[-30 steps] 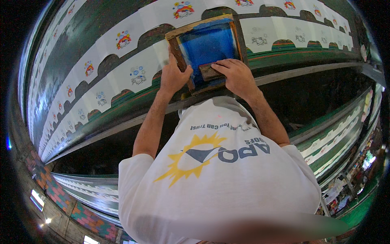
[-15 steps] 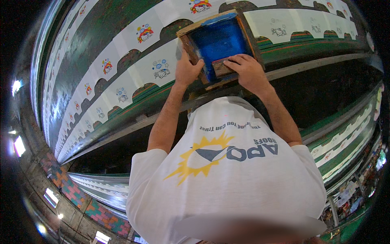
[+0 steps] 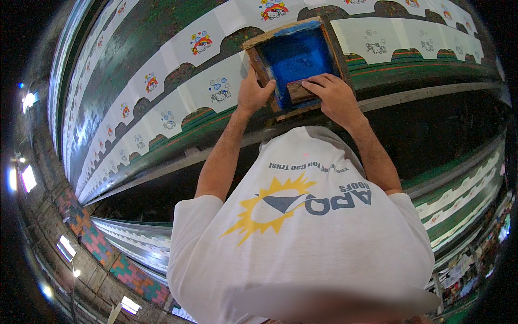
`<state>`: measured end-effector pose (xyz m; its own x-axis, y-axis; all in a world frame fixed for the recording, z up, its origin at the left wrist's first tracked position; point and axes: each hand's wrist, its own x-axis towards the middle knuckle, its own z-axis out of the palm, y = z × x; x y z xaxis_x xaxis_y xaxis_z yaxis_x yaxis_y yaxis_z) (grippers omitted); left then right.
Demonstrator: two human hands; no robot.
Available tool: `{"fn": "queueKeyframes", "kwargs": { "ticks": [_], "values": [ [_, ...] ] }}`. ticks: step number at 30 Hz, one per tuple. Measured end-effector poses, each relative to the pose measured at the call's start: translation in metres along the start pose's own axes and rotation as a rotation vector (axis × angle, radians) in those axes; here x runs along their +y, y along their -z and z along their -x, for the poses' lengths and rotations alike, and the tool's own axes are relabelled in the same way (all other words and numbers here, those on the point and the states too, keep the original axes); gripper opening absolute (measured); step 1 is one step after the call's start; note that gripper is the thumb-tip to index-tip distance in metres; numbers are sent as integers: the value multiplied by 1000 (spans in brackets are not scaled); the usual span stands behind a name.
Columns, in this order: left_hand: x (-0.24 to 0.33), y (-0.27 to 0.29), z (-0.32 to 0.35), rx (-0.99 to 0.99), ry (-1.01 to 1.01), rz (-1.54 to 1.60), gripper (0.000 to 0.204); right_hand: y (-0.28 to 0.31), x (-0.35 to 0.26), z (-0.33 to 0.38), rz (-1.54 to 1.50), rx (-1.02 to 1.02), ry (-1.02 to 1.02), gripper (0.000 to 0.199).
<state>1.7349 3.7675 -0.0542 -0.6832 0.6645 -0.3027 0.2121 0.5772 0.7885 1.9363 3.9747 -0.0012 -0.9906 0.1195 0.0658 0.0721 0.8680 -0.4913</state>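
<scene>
A wooden screen-printing frame with blue ink across its mesh lies on a strip of white cut pieces. My left hand grips the frame's left side, thumb on the near corner. Closed over the right end of a wooden squeegee, my right hand keeps it at the near end of the mesh. The squeegee's lower edge is hidden. Left of the frame, a white piece bears a cartoon figure outline with blue shapes. To the right, a white piece shows only dark outlines.
The long green printing table carries several rows of white pieces, the farther row with multicoloured prints. A rail runs along its near edge. More tables with white pieces stand behind me at right.
The whole view has shifted slightly. Both hands keep their hold on the frame and squeegee, with no clear movement of either relative to the table.
</scene>
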Motion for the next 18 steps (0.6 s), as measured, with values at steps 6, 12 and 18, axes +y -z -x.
{"fn": "queueKeyframes", "kwargs": {
  "ticks": [6,12,18],
  "values": [
    [-7,-2,-2,24,-97,-111,103,-9,-2,-6,57,25,9,50],
    [-7,-1,7,-32,-57,-51,110,-10,16,-69,93,19,-14,52],
    [0,-3,7,2,31,-64,93,17,30,-108,29,-136,-110,46]
  ]
}}
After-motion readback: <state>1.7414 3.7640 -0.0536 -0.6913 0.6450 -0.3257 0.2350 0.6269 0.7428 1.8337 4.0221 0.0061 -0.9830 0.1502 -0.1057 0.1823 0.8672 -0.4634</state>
